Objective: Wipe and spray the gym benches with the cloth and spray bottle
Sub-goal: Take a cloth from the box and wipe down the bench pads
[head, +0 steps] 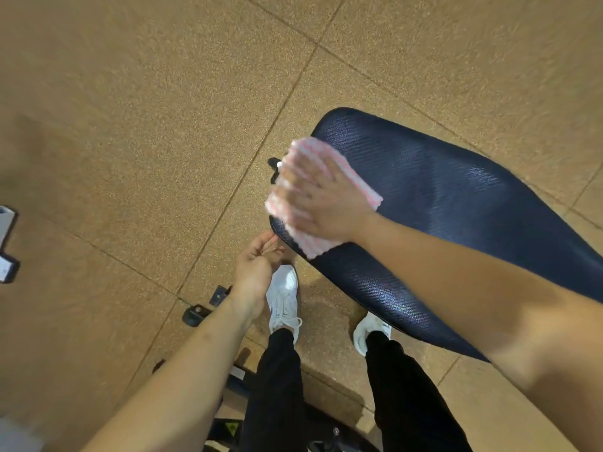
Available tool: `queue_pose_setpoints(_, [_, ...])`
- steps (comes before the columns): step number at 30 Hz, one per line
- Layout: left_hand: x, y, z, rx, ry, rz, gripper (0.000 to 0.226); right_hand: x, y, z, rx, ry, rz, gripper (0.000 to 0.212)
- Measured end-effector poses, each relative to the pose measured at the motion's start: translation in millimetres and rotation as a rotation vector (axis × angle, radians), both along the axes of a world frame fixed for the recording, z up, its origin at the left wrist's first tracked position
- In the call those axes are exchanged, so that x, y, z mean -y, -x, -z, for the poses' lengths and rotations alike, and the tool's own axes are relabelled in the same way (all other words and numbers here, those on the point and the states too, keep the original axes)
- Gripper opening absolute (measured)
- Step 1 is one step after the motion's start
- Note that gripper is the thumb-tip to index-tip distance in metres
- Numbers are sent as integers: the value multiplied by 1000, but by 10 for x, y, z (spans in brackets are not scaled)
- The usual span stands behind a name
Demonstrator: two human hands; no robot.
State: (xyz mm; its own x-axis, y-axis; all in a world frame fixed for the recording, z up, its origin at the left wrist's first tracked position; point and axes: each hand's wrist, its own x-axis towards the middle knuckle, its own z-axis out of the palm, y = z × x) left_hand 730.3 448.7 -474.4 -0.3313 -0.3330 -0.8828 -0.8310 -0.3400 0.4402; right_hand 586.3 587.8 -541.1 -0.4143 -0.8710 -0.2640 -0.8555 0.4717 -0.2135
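Bench pad [456, 216] stretches rightward from the right hand [323, 203], which presses the cloth [305, 151] flat-fingered; the left hand [257, 265], just below, is loosely curled and empty.

The right hand [326, 203] covers the middle of the blurred pink-and-white cloth [306, 148], the right forearm [473, 288] and the picture's right edge hide part of the dark bench pad [440, 197], which also covers the toe of one white shoe [368, 331], and the pale objects [6, 243] at the left edge are cut off and too blurred to identify.
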Motion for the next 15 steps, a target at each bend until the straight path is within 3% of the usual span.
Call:
queue_pose_setpoints(4, [-8, 25, -32, 22, 13, 39, 51, -100, 637, -129, -49, -137, 227, 75])
queue_pose_setpoints(8, [-32, 64, -34, 8, 41, 36, 44, -232, 1034, -168, 100, -155, 508, 69])
queue_pose_setpoints(12, [-80, 235, 0, -24, 265, 110, 39, -258, 1273, -205, 318, -121, 611, 66])
queue_pose_setpoints(15, [-97, 611, 35, -79, 521, 291, 49, -323, 1412, -206, 506, -25, 695, 72])
